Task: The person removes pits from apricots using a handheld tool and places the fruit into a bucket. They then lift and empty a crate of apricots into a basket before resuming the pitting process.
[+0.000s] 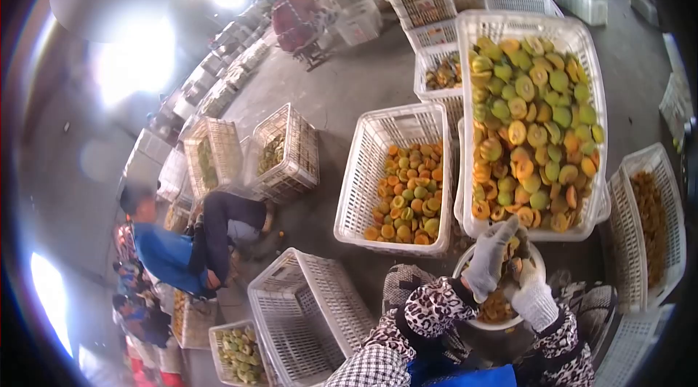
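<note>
Both my hands wear pale knit gloves and are close together above a white bucket (536,256) holding brownish-orange pieces (497,308). My left hand (487,262) is bent, its fingers drawn together at the front rim of the tall fruit crate. My right hand (534,298) curls in from the other side over the bucket. Something small and brownish appears between the hands, but the fingers hide what it is. Directly ahead, the white crate (465,114) is heaped with green and orange halved fruit (534,129) that look like apricots.
Left of it stands another white crate (352,183) with orange and green fruit (411,198). A crate (678,230) of brownish pieces is at my right. An empty-looking crate (291,314) lies near my left knee. A person in blue (163,252) sits at the left; more crates and people are beyond.
</note>
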Demonstrator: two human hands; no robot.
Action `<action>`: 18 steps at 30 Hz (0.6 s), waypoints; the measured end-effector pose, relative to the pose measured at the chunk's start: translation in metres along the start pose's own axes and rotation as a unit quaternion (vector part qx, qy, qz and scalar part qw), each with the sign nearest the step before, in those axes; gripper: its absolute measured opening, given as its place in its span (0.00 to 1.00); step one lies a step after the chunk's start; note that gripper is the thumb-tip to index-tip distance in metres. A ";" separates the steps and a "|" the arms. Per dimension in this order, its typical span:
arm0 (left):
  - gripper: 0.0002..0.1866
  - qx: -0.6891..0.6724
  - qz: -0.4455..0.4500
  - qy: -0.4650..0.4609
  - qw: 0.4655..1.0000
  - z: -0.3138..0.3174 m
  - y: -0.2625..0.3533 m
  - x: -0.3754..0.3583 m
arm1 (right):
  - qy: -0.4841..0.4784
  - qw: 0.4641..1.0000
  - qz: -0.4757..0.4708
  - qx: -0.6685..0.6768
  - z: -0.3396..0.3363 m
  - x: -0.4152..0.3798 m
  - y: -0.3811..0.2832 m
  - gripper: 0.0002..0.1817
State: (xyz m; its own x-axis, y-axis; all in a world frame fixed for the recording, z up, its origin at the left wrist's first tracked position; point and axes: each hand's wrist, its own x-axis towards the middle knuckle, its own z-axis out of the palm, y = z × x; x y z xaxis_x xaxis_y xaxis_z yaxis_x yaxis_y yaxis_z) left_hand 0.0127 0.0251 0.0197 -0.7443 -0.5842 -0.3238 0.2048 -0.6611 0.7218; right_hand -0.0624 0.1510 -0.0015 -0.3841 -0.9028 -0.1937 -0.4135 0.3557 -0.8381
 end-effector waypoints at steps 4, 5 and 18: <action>0.11 -0.003 -0.042 0.031 0.999 0.005 0.001 -0.002 | -0.101 0.967 0.042 0.232 -0.001 0.006 0.016 0.37; 0.10 -0.001 -0.062 0.044 0.997 0.006 0.000 -0.003 | -0.102 0.950 0.033 0.293 0.008 0.004 0.029 0.37; 0.12 0.102 -0.095 -0.030 0.990 -0.010 -0.007 0.009 | -0.211 0.846 0.251 0.420 -0.022 -0.005 -0.020 0.06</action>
State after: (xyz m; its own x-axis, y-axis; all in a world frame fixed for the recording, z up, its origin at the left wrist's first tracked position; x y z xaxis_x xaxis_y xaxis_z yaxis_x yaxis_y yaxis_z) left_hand 0.0112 0.0198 0.0051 -0.7945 -0.4254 -0.4333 -0.0709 -0.6436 0.7620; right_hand -0.0703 0.1535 0.0271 0.0659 -0.7581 -0.6488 0.5150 0.5828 -0.6286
